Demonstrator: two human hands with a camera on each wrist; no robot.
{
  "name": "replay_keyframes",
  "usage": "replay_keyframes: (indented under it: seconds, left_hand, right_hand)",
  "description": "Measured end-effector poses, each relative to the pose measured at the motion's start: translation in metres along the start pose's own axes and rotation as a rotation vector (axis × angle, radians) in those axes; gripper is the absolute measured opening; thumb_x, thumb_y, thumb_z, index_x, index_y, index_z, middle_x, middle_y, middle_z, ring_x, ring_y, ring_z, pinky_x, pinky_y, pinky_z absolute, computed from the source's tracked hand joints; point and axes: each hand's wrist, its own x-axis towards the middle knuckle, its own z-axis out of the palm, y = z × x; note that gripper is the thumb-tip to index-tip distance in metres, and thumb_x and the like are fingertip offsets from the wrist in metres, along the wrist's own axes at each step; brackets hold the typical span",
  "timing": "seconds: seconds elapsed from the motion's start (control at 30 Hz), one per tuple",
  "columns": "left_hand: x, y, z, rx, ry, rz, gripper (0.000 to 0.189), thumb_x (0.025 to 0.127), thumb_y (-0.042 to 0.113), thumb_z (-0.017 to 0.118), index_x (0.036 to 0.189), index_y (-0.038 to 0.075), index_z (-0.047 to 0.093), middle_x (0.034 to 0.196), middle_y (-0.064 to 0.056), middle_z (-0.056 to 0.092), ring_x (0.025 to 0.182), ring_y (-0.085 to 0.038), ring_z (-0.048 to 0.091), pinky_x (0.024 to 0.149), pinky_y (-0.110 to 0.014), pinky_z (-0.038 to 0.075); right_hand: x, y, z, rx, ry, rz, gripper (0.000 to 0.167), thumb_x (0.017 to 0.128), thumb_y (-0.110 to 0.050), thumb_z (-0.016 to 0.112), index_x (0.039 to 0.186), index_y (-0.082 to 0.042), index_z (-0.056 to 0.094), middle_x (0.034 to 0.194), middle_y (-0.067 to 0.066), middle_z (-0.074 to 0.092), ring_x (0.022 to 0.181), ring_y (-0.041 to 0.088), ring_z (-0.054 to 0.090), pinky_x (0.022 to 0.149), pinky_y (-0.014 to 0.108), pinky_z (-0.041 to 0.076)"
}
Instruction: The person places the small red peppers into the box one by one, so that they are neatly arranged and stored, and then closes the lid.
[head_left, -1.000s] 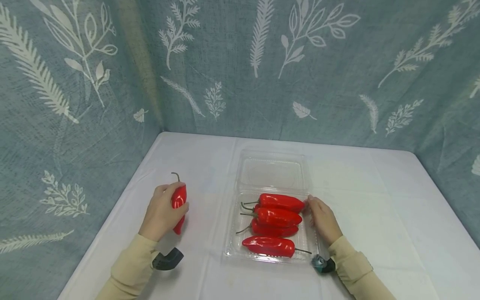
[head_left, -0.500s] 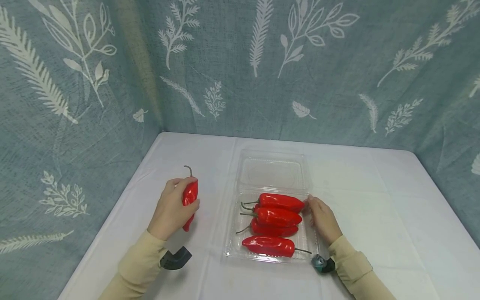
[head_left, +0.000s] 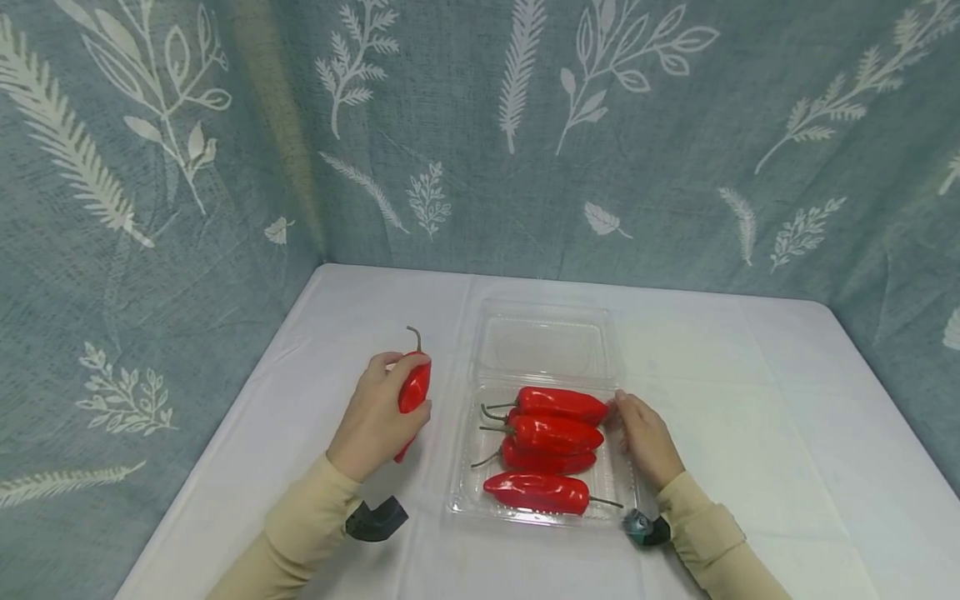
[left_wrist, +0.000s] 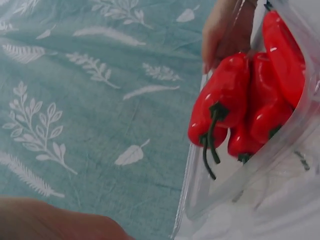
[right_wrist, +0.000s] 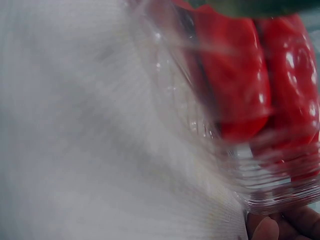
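Observation:
My left hand [head_left: 378, 412] holds a red chili pepper [head_left: 416, 389] between thumb and fingers, with its curved stem pointing up. It is over the white table, left of a clear plastic clamshell container [head_left: 461, 504]. Several red chili peppers [head_left: 536, 492] lie crosswise inside; the nearest has its stem to the right, the others to the left. My right hand [head_left: 648, 437] rests with fairly straight fingers against the container's right side. In the right wrist view, its fingers [right_wrist: 300, 220] show just outside the clear rim. The left wrist view shows only part of my left hand [left_wrist: 55, 222].
The clear lid [head_left: 543, 346] lies folded back behind the container. A white cloth [head_left: 750, 433] covers the table. Blue-green fabric [head_left: 480, 200] with pale leaf prints hangs behind and at the sides. Dark wrist camera mounts [head_left: 377, 520] sit at both wrists.
My left hand has moved right with the chili pepper, closer to the container. The right hand, the container and the peppers in it stay where they were.

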Motion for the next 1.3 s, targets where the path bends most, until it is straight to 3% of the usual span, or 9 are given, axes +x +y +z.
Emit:
replay_keyframes:
  seconds: [0.37, 0.73, 1.3]
  left_hand:
    - [-0.002, 0.017, 0.011, -0.001, -0.042, 0.048, 0.060, 0.074, 0.008, 0.076, 0.129, 0.013, 0.054, 0.133, -0.019, 0.044, 0.113, -0.036, 0.051, 0.075, -0.049, 0.056]
    - [-0.008, 0.038, 0.027, -0.003, -0.056, 0.169, 0.060, 0.069, 0.009, 0.082, 0.125, 0.013, 0.058, 0.128, -0.017, 0.049, 0.108, -0.030, 0.054, 0.075, -0.044, 0.057]
    - [-0.014, 0.060, 0.054, -0.020, -0.234, 0.328, 0.062, 0.069, 0.014, 0.081, 0.126, 0.017, 0.056, 0.133, -0.010, 0.049, 0.116, -0.025, 0.051, 0.088, -0.040, 0.053]
  right_hand:
    - [0.002, 0.001, 0.001, 0.005, -0.009, 0.019, 0.058, 0.101, -0.051, 0.028, 0.108, -0.004, 0.060, 0.099, 0.013, 0.062, 0.063, 0.016, 0.049, 0.057, 0.027, 0.044]
    - [0.002, 0.001, 0.000, -0.012, -0.015, 0.021, 0.058, 0.101, -0.052, 0.027, 0.109, -0.005, 0.060, 0.100, 0.013, 0.062, 0.066, 0.017, 0.050, 0.058, 0.027, 0.045]
    - [0.003, 0.002, 0.000, -0.004, -0.002, 0.005, 0.059, 0.101, -0.051, 0.028, 0.108, -0.003, 0.061, 0.101, 0.014, 0.063, 0.064, 0.016, 0.050, 0.058, 0.027, 0.044]
